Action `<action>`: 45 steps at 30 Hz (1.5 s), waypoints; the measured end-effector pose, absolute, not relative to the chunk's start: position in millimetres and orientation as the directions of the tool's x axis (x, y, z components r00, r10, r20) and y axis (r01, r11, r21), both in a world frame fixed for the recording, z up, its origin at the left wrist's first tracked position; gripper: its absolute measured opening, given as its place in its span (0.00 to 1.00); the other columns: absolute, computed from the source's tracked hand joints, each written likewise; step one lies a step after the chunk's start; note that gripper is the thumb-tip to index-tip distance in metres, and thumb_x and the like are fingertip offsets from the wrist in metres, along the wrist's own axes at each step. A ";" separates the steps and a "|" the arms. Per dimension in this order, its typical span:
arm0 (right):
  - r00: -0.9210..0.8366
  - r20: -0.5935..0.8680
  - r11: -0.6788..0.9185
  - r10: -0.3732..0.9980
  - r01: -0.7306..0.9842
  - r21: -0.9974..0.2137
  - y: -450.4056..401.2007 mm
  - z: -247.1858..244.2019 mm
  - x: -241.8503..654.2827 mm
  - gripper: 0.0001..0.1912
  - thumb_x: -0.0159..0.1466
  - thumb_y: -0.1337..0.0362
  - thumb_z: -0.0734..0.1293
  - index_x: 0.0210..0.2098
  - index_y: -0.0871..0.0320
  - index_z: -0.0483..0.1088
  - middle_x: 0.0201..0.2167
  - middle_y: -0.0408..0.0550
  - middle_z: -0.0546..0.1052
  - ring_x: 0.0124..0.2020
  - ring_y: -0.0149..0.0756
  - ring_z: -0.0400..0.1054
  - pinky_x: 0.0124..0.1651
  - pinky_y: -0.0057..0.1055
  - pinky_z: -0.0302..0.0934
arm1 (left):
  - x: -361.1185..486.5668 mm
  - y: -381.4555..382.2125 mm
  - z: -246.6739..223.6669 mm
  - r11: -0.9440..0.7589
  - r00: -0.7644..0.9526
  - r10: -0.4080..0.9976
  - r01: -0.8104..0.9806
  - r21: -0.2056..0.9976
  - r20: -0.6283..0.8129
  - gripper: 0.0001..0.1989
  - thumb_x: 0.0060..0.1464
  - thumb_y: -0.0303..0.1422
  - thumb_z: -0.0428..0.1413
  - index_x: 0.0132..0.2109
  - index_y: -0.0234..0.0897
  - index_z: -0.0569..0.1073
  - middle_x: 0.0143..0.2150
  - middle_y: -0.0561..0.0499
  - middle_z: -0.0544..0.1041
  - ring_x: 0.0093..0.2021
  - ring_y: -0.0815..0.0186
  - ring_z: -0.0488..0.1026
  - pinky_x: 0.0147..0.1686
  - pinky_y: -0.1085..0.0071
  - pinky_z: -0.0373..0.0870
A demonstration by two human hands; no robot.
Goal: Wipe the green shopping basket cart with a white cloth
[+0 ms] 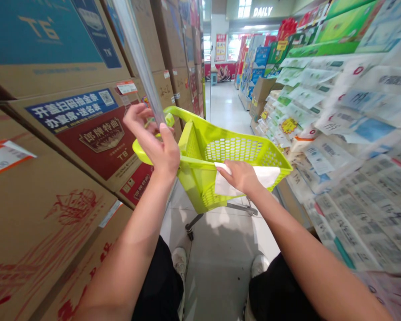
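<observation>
A lime-green shopping cart (195,171) stands in the aisle in front of me, its handle end toward the left. My right hand (241,176) presses a white cloth (269,175) onto the near rim of the basket, fingers wrapped over it. The cloth hangs down outside the basket wall. My left hand (157,138) is raised above the cart's handle, fingers spread and curved, palm turned up. A clear, pole-like strip (142,58) passes behind its thumb and between the fingers; whether the hand touches it is hard to tell.
Stacked cardboard cartons (96,133) line the left side closely. On the right, shelves hold packs of tissue (324,116) with green boxes (350,26) above. An open carton (262,91) stands farther along the right. The tiled floor (225,102) runs ahead toward a lit sign.
</observation>
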State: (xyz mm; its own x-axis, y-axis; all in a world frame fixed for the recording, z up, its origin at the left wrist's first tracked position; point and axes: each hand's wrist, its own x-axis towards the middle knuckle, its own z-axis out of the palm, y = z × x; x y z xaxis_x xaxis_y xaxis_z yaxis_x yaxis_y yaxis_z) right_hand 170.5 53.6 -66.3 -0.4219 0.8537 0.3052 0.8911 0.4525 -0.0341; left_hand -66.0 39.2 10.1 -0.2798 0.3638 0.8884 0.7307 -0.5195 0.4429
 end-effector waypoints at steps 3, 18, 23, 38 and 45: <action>-0.414 0.299 0.443 0.860 0.896 -0.034 50.1 -69.0 177.3 0.35 0.76 0.38 0.48 0.46 0.56 0.75 0.42 0.53 0.83 0.42 0.46 0.76 0.40 0.34 0.53 | -63.5 13.5 4.6 -0.413 -0.102 0.288 0.884 0.220 0.952 0.28 0.59 0.35 0.56 0.66 0.44 0.63 0.66 0.40 0.65 0.68 0.47 0.62 0.62 0.45 0.67; -0.401 0.230 0.416 0.887 0.909 -0.019 58.1 -70.5 207.4 0.33 0.76 0.41 0.50 0.50 0.55 0.78 0.43 0.56 0.84 0.43 0.46 0.76 0.42 0.33 0.56 | -64.1 22.8 -33.3 -0.343 0.350 0.697 0.929 -0.138 0.626 0.08 0.56 0.29 0.60 0.44 0.45 0.78 0.45 0.44 0.79 0.55 0.48 0.72 0.72 0.34 0.53; -0.356 0.253 0.377 0.900 0.925 -0.040 49.7 -57.8 160.4 0.35 0.75 0.38 0.48 0.50 0.53 0.77 0.42 0.56 0.84 0.42 0.48 0.77 0.40 0.34 0.56 | -58.2 22.7 -35.5 -0.327 0.389 0.667 0.919 -0.220 0.636 0.06 0.59 0.31 0.58 0.43 0.45 0.77 0.44 0.45 0.79 0.53 0.49 0.72 0.69 0.35 0.58; -0.104 0.039 0.107 0.994 0.991 -0.086 59.7 -56.3 210.1 0.50 0.61 0.20 0.52 0.42 0.57 0.82 0.43 0.64 0.84 0.48 0.59 0.78 0.46 0.43 0.66 | -68.8 24.9 -38.3 -0.391 0.393 0.665 0.908 -0.153 0.635 0.09 0.58 0.37 0.60 0.46 0.46 0.76 0.45 0.46 0.79 0.54 0.48 0.71 0.71 0.38 0.52; -0.045 0.037 0.048 0.998 0.996 -0.078 59.8 -61.4 231.0 0.49 0.61 0.21 0.52 0.38 0.58 0.82 0.42 0.66 0.84 0.47 0.58 0.79 0.45 0.42 0.67 | -66.6 29.6 -41.3 -0.390 0.405 0.664 0.905 -0.171 0.628 0.12 0.61 0.36 0.58 0.51 0.46 0.75 0.46 0.45 0.80 0.54 0.47 0.71 0.69 0.37 0.54</action>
State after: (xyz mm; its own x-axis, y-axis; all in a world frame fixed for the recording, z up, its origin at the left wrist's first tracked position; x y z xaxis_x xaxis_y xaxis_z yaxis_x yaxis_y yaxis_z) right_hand 231.0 59.8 -61.4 -0.0451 0.9983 0.0373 0.9958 0.0479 -0.0782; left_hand -66.6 29.6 -41.3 0.4050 0.6643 0.6282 0.9047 -0.3903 -0.1705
